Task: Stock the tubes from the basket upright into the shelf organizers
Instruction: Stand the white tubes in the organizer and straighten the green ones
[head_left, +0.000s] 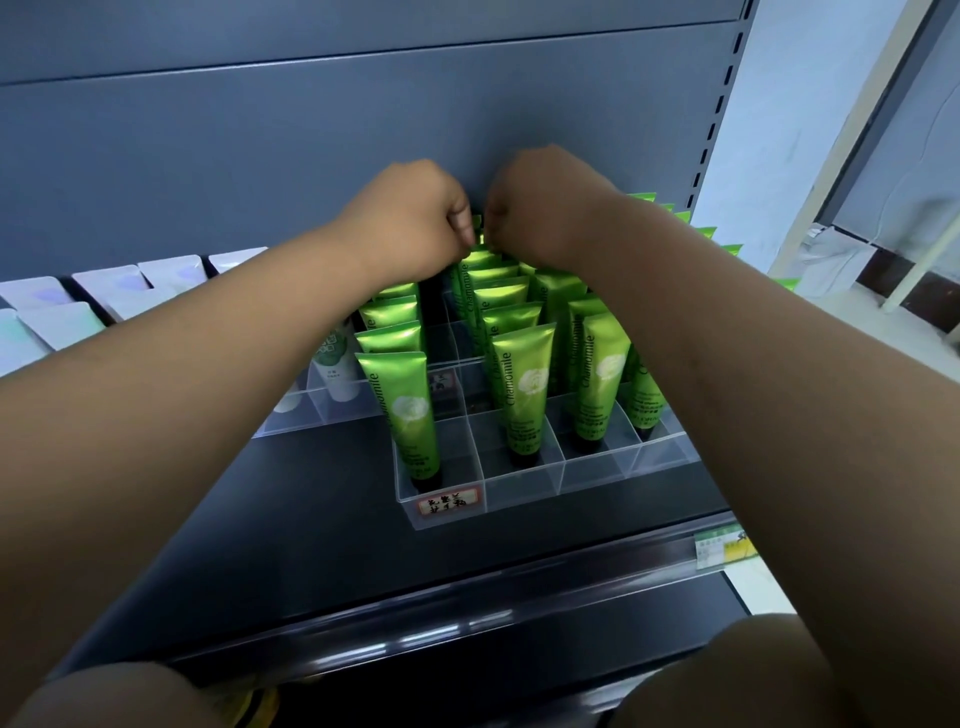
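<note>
Several green tubes (519, 384) stand upright, caps down, in a clear divided organizer (524, 491) on the dark shelf. Both my hands reach to the back row. My left hand (415, 218) and my right hand (540, 202) sit side by side with fingers curled down, pinching the top edge of a green tube (480, 241) at the rear of the organizer. Most of that tube is hidden behind the rows in front. The basket is not in view.
A second clear organizer (332, 408) with white-and-green tubes stands to the left, partly under my left forearm. White packets (119, 291) line the shelf's far left. The grey back panel (311, 130) is just behind my hands. A price rail (519, 577) runs along the shelf front.
</note>
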